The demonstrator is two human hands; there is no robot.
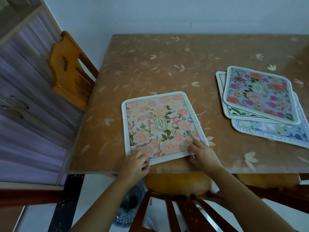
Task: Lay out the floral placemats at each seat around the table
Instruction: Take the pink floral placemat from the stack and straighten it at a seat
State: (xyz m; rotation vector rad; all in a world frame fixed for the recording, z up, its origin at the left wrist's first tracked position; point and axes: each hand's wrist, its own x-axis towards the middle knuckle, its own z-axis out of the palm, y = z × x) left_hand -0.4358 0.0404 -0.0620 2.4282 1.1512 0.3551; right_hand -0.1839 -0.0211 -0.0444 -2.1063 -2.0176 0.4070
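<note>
A pink floral placemat (pixel 160 124) with a white border lies flat near the table's front edge, above the chair in front of me. My left hand (pixel 135 164) pinches its near left corner. My right hand (pixel 203 153) rests on its near right corner, fingers pressing the edge. To the right sits a loose stack of three placemats: a blue one with red flowers (pixel 259 93) on top, a cream-bordered one (pixel 224 91) beneath it, and a white and blue one (pixel 274 131) at the bottom.
The table (pixel 150 64) has a brown leaf-patterned cover and stands against a pale wall. A wooden chair (pixel 68 67) stands at its left side, another chair (pixel 178 185) is tucked under the front edge. A cabinet with purple panels (pixel 25 97) fills the left.
</note>
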